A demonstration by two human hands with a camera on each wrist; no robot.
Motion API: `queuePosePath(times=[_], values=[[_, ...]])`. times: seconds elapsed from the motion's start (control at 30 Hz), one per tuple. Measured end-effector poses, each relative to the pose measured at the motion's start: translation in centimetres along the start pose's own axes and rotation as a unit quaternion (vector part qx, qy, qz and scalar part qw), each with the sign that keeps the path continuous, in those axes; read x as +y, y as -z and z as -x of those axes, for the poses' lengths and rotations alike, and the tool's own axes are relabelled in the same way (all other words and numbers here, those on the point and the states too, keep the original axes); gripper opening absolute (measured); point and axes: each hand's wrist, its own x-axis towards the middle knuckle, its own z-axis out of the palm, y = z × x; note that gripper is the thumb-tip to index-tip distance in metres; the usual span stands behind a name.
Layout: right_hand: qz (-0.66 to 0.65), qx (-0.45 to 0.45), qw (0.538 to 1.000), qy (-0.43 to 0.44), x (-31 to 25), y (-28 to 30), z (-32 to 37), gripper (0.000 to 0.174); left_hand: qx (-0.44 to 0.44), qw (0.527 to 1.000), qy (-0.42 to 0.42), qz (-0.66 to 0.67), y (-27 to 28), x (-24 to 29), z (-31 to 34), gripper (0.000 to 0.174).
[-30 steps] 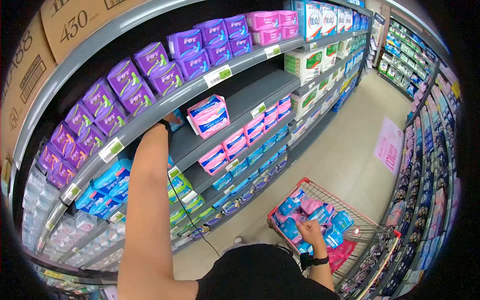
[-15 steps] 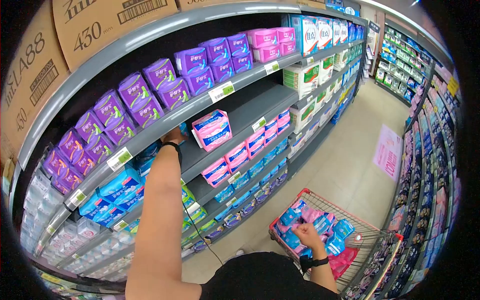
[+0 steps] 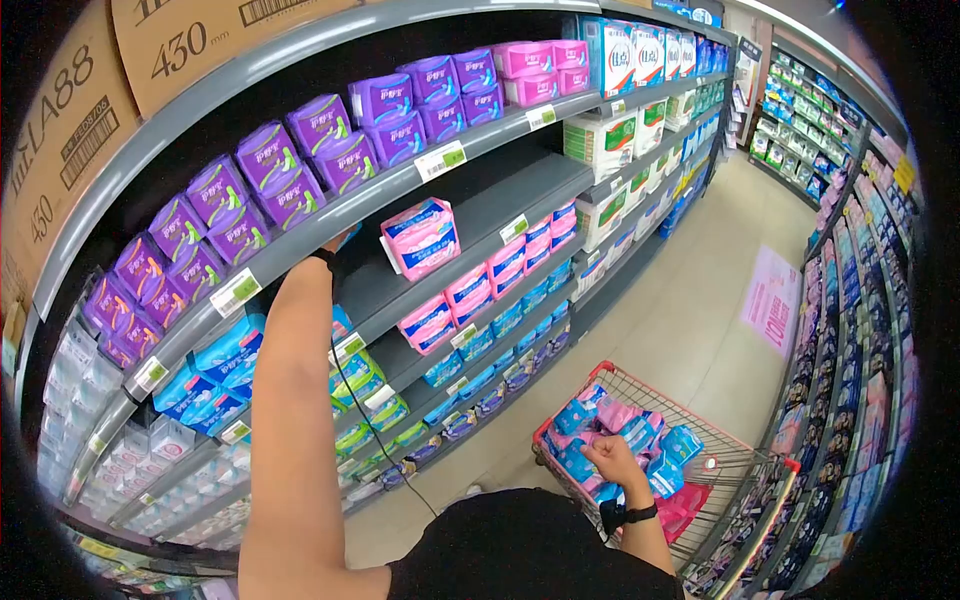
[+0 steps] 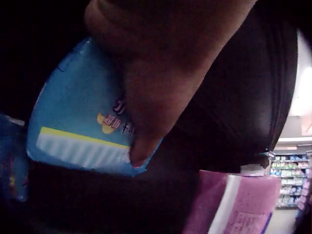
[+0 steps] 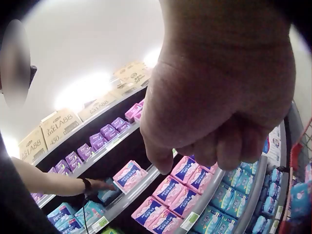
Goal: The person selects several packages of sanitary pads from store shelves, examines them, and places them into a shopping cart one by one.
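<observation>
Reaching under the upper shelf board, my left hand (image 3: 335, 243) (image 4: 163, 78) grips a blue package (image 4: 73, 112) (image 5: 108, 195), its thumb pressed on the printed face. The other fingers are hidden or dark in the left wrist view. A pink package (image 3: 420, 238) (image 4: 239, 202) (image 5: 129, 176) stands alone on the same shelf, to the right of that hand and apart from it. My right hand (image 3: 615, 460) (image 5: 214, 97) hangs over the cart's load with fingers loosely curled and nothing in them.
The cart (image 3: 605, 368) holds blue and pink packages and a red bag (image 3: 685, 510). Purple packages (image 3: 270, 155) line the shelf above, under cardboard boxes (image 3: 200, 40). Blue packs (image 3: 225, 350) stand at the lower left. A thin cable (image 3: 375, 425) hangs beside my left arm.
Between the last two head views my left hand goes back deeper under the shelf board, with less of it showing. My right hand stays above the cart. The head view has shifted slightly.
</observation>
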Motion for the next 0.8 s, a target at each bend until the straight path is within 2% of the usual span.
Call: queuePosePath(times=[0.07, 0.17, 0.27, 0.33, 0.4, 0.5, 0.53, 0.63, 0.7, 0.77, 0.8], values=[[-0.004, -0.003, 1.000, -0.001, -0.4, -0.2, 0.0, 0.052, -0.026, 1.000, 0.011, -0.011, -0.2, 0.8, 0.0, 0.087], [0.020, -0.012, 1.000, 0.006, -0.7, -0.6, -0.4, 0.053, -0.185, 0.979, 0.080, 0.016, 8.6, 7.0, 0.3, 0.091], [0.045, -0.026, 0.998, 0.027, -0.2, -1.1, -1.0, 0.054, -0.175, 0.984, -0.005, 0.015, 7.3, 6.7, 1.2, 0.102], [0.051, -0.032, 0.998, 0.024, -1.1, -1.3, -1.1, 0.055, -0.184, 0.983, -0.018, 0.026, 8.3, 7.2, 2.1, 0.109], [0.050, -0.038, 0.998, 0.026, -1.8, -1.3, -1.3, 0.055, -0.216, 0.976, -0.006, 0.018, 10.3, 8.4, 2.4, 0.113], [0.040, -0.051, 0.997, 0.034, -2.1, -1.6, -1.4, 0.054, -0.219, 0.976, 0.021, 0.012, 12.9, 10.1, 3.5, 0.113], [0.039, -0.056, 0.997, 0.036, -2.2, -1.7, -1.4, 0.054, -0.179, 0.984, 0.006, -0.017, 13.6, 10.8, 4.2, 0.101], [0.037, -0.065, 0.997, 0.022, -3.8, -1.7, -1.2, 0.054, -0.286, 0.956, 0.030, -0.056, 17.7, 13.6, 5.3, 0.083], [0.027, -0.066, 0.997, 0.002, -4.4, -1.6, -1.5, 0.055, -0.247, 0.969, -0.020, -0.005, 18.6, 14.5, 7.8, 0.072], [0.007, -0.066, 0.997, -0.026, -4.0, -1.5, -1.2, 0.055, -0.268, 0.949, -0.103, 0.129, 19.5, 15.2, 10.1, 0.069], [-0.001, -0.074, 0.997, -0.022, -3.8, -1.5, -1.3, 0.055, -0.353, 0.888, -0.135, 0.261, 19.4, 15.2, 10.8, 0.068]])
